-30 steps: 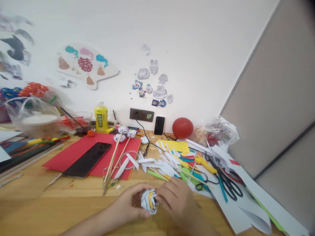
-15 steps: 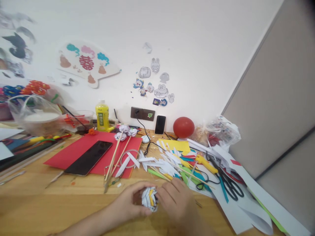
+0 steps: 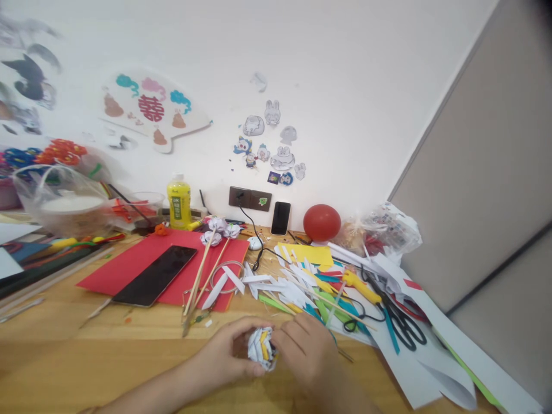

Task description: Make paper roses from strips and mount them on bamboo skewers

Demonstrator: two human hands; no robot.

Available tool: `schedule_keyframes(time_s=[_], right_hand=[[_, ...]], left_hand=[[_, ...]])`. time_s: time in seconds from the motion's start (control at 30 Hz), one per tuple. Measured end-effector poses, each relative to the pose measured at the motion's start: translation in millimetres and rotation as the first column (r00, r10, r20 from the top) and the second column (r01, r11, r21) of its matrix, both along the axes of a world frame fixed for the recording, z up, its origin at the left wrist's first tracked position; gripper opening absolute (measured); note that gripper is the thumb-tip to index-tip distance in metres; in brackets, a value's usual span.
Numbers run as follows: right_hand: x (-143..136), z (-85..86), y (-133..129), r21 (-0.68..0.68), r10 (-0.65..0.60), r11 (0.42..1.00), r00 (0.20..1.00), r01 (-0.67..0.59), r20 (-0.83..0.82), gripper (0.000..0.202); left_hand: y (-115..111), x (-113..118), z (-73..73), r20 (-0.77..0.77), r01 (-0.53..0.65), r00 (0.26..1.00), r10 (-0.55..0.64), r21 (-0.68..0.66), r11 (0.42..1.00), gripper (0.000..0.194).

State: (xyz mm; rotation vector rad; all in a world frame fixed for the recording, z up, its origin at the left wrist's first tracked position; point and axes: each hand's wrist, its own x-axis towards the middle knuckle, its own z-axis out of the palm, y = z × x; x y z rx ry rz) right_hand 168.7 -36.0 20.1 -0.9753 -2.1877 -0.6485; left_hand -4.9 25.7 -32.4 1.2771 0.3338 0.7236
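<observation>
A small folded-paper piece (image 3: 260, 348), white with a yellow zigzag band, is held low in the middle of the view, above the wooden table (image 3: 129, 368). My left hand (image 3: 228, 355) wraps round its left side, thumb below and fingers above. My right hand (image 3: 305, 348) is at its right edge, fingers curled and pressed together against it; the fingertips are partly hidden. White paper flowers on sticks (image 3: 215, 229) lie beyond, on red paper (image 3: 107, 273) beside a black tablet (image 3: 156, 276).
Paper strips (image 3: 276, 284), a yellow glue gun (image 3: 361, 286) with a cord and black scissors (image 3: 407, 330) lie to the right. Farther back are a yellow bottle (image 3: 179, 204), a phone (image 3: 280, 218), a red balloon (image 3: 321, 222) and plastic bags (image 3: 392, 230).
Both hands stay round the paper piece, which has turned very slightly. My right hand has shifted a little, uncovering more of the thin stick beside it.
</observation>
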Motion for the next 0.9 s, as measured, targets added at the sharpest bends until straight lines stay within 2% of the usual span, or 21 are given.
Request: schedule_keyframes(time_s=[0.07,0.13,0.3,0.57,0.73,0.83,0.9], right_hand=[[1,1.7,0,-0.048,0.019,0.999,0.998,-0.022,-0.058,0.029],[4,4.4,-1,-0.101,0.008,0.994,0.983,-0.028,-0.185,0.025],[9,11.0,-4,-0.218,-0.019,0.973,0.907,-0.080,-0.421,0.019],[0,1.7,1,-0.370,-0.061,0.919,0.878,-0.136,-0.475,0.020],[-3,-2.6,1,-0.502,-0.182,0.852,0.814,-0.150,-0.552,0.018],[-1,-2.0,2,-0.553,-0.197,0.802,0.775,-0.225,-0.600,0.017],[1,-0.7,3,-0.557,-0.197,0.790,0.756,-0.255,-0.625,0.016]], left_hand=[[0,0,0.6,0.018,0.014,1.000,-0.014,0.007,1.000,0.052],[-1,1,1.5,0.050,0.014,0.999,-0.016,0.028,1.000,0.051],[-3,2,3.3,0.084,-0.033,0.996,0.026,0.080,0.996,0.052],[-2,-3,-7.1,0.017,-0.099,0.995,0.098,0.154,0.983,0.048],[-2,-3,-5.3,0.033,-0.106,0.994,0.102,0.170,0.980,0.044],[-3,-3,-4.0,0.038,-0.101,0.995,0.096,0.184,0.978,0.044],[-4,-3,-3.7,0.034,-0.102,0.995,0.097,0.186,0.977,0.044]])
